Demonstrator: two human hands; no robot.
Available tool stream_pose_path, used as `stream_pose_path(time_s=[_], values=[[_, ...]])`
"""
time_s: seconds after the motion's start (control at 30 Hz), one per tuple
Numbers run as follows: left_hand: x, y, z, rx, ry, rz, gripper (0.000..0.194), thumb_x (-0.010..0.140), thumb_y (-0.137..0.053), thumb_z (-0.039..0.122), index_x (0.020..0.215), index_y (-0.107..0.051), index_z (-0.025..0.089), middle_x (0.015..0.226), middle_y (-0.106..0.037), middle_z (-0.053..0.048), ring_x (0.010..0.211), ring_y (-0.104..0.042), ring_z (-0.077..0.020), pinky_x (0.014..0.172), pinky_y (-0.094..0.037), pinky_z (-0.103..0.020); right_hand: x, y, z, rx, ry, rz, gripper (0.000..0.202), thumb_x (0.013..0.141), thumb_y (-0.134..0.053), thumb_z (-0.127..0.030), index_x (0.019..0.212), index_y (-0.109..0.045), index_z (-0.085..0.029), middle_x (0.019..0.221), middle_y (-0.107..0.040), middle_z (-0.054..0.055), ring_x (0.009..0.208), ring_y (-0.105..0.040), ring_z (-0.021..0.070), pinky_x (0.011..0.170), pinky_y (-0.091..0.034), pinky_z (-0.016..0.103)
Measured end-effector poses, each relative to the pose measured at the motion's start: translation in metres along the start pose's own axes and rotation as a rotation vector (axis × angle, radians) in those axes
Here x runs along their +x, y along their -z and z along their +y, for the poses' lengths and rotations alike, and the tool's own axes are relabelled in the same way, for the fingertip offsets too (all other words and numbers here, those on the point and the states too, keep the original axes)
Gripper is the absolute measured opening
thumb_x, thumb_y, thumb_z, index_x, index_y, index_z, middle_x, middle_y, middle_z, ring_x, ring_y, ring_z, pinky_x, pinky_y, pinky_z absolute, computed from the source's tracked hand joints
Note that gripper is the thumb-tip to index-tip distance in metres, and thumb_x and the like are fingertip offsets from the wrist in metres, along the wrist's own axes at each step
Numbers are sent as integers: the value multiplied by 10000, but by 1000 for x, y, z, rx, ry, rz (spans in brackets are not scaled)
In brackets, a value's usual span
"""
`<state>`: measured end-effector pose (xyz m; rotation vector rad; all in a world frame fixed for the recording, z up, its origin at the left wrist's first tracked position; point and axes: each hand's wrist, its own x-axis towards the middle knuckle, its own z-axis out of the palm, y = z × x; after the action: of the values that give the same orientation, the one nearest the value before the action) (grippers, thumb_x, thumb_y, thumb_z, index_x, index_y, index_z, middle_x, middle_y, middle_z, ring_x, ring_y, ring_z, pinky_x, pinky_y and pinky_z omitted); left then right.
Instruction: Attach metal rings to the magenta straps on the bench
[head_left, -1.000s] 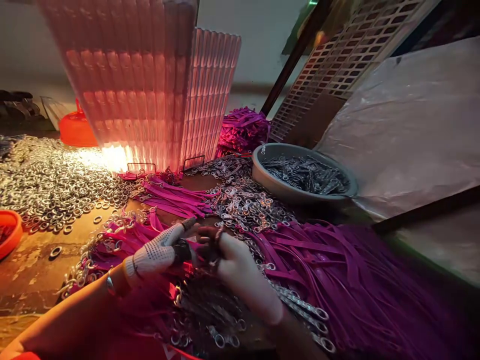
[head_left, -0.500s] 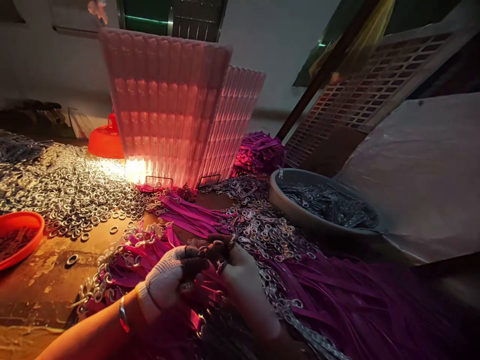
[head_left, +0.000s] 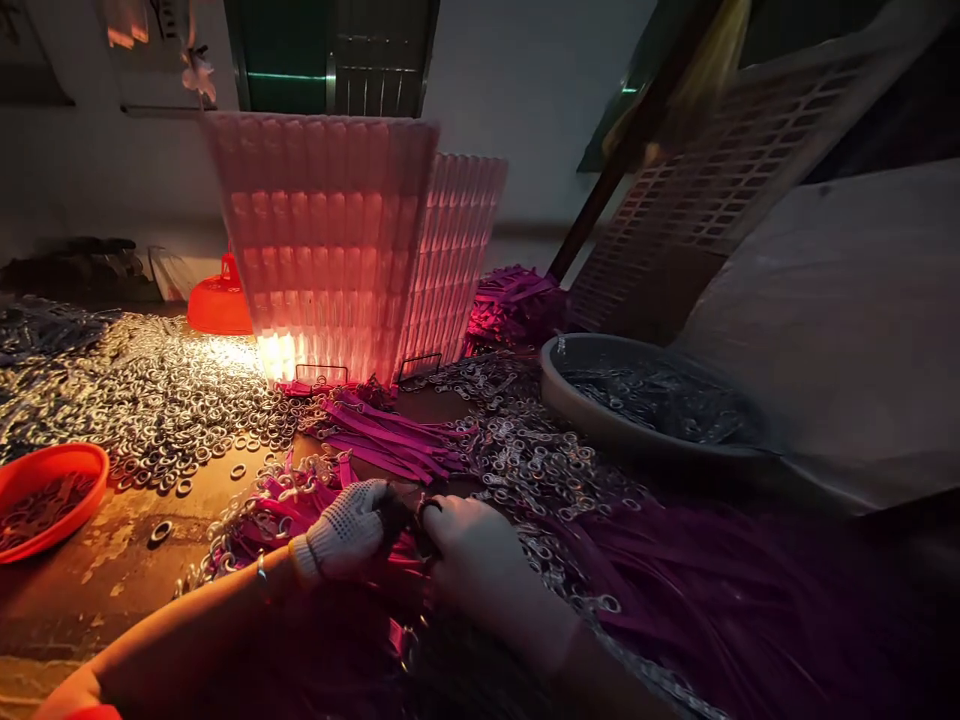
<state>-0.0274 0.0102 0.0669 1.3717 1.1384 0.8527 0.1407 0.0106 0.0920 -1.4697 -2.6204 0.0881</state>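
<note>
My left hand, in a white dotted glove with dark fingertips, is closed at the lower middle. Close beside it on the right, my right hand has its fingers curled, with dark fingertips. The fingers of both hands meet around something small and dark that I cannot make out. Below and behind them lie magenta straps with metal rings and clasps. A heap of silver metal clasps spreads just right of the hands.
Silver rings are piled at the left under a red lamp. A red bowl stands at the left edge, a grey basin at the right. Ribbed clear panels stand behind. More magenta straps lie right.
My right hand has turned, its back now more toward the camera, and the fingers of both hands are more tightly curled. The camera view has shifted slightly.
</note>
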Motion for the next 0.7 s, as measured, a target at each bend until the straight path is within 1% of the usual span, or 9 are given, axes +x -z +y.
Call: stream_pose_path(time_s=[0.13, 0.23, 0.3, 0.33, 0.4, 0.47, 0.53, 0.63, 0.7], values=[[22, -5, 3, 53, 67, -66, 314, 868, -497, 401, 674, -535, 156, 487, -456, 38, 369, -392, -69, 366, -276, -191, -7, -2, 21, 126, -88, -55, 132, 736, -520, -129, 807, -623, -169, 784, -688, 69, 678, -582, 175, 595, -277, 274], [60, -7, 11, 257, 52, -93, 294, 901, -512, 361, 755, -612, 127, 569, -540, 9, 441, -476, -82, 428, -384, -208, -11, -11, 43, 199, -248, 57, 183, 736, -454, -64, 750, -594, -180, 738, -679, 56, 643, -573, 166, 579, -269, 268], [92, -9, 17, 372, 17, -67, 261, 915, -550, 359, 898, -648, 118, 769, -628, -27, 629, -594, -123, 570, -498, -246, -14, -22, 56, 228, -345, 174, 226, 720, -417, -38, 747, -589, -182, 719, -668, 59, 644, -575, 174, 588, -299, 263], [109, -11, 20, 397, 1, -51, 272, 914, -564, 368, 984, -648, 119, 897, -638, -39, 751, -625, -152, 663, -532, -277, -15, -28, 62, 264, -363, 212, 247, 715, -406, -37, 766, -597, -184, 724, -668, 60, 656, -582, 179, 599, -325, 258], [138, -14, 21, 429, -23, -28, 320, 910, -577, 382, 1118, -625, 143, 1094, -607, -43, 961, -619, -219, 805, -536, -331, -18, -40, 71, 375, -353, 245, 289, 714, -388, -49, 812, -620, -191, 753, -680, 61, 692, -603, 190, 633, -387, 254], [161, -17, 15, 476, -35, -12, 345, 905, -585, 373, 1175, -607, 158, 1178, -583, -57, 1046, -596, -248, 863, -522, -361, -20, -51, 78, 496, -327, 242, 332, 722, -375, -68, 868, -644, -196, 794, -696, 65, 732, -626, 201, 680, -444, 266], [177, -18, 4, 531, -29, 7, 344, 913, -579, 351, 1199, -586, 160, 1203, -581, -85, 1048, -596, -231, 870, -523, -387, -22, -59, 84, 581, -318, 231, 396, 715, -371, -76, 957, -663, -192, 871, -716, 79, 796, -649, 212, 733, -480, 288], [192, -17, -15, 613, 0, 42, 316, 926, -562, 331, 1182, -579, 147, 1189, -591, -107, 1010, -600, -200, 872, -522, -419, -22, -62, 91, 628, -320, 229, 477, 726, -374, -83, 1087, -663, -202, 987, -723, 87, 882, -661, 218, 784, -498, 304], [196, -15, -25, 659, 12, 62, 228, 906, -586, 269, 1086, -615, 132, 1109, -615, -96, 991, -599, -202, 880, -500, -402, -19, -60, 93, 621, -335, 219, 456, 748, -377, -88, 1074, -672, -207, 935, -726, 82, 856, -661, 216, 769, -501, 297]])
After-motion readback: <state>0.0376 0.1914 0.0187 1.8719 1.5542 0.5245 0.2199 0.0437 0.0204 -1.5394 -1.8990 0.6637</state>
